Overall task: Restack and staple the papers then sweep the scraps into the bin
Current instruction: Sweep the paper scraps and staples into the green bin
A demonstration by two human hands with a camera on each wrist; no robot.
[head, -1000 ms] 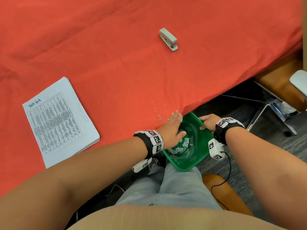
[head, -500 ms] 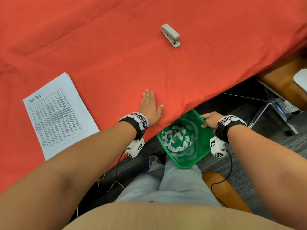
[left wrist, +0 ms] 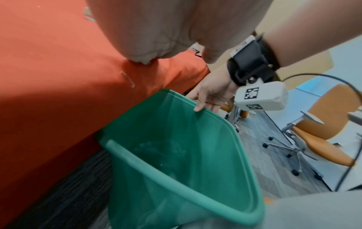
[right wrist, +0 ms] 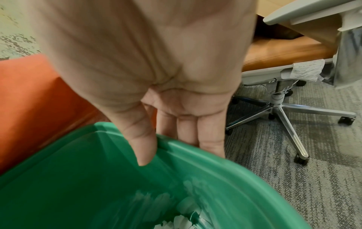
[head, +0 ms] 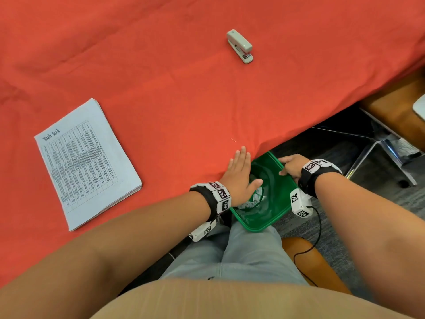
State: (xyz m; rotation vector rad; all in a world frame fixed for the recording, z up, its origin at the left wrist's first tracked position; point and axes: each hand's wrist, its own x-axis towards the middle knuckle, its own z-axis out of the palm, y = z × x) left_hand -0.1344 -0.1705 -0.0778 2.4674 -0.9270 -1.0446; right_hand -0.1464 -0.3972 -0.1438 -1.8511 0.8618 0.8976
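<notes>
A green bin (head: 276, 203) hangs just below the table's near edge, white paper scraps (head: 250, 202) lying in its bottom. My right hand (head: 291, 166) grips its far rim (right wrist: 176, 145), thumb inside and fingers outside. My left hand (head: 239, 171) lies flat with straight fingers on the red cloth at the table edge, its thumb out over the bin's mouth. One loose staple (head: 234, 140) sits just beyond its fingertips and shows on the cloth (left wrist: 128, 79) in the left wrist view. The printed paper stack (head: 86, 162) rests at the left. A grey stapler (head: 240, 46) lies far back.
The red cloth (head: 184, 93) covers the whole table and drapes over the near edge. Orange office chairs on chrome wheeled bases (head: 386, 146) stand on grey carpet to the right. My knees (head: 230, 256) are under the bin. A cable (head: 315, 229) trails from the right wrist.
My left hand swept from the cloth toward the table edge and now overhangs the bin again. The right hand keeps hold of the bin's rim.
</notes>
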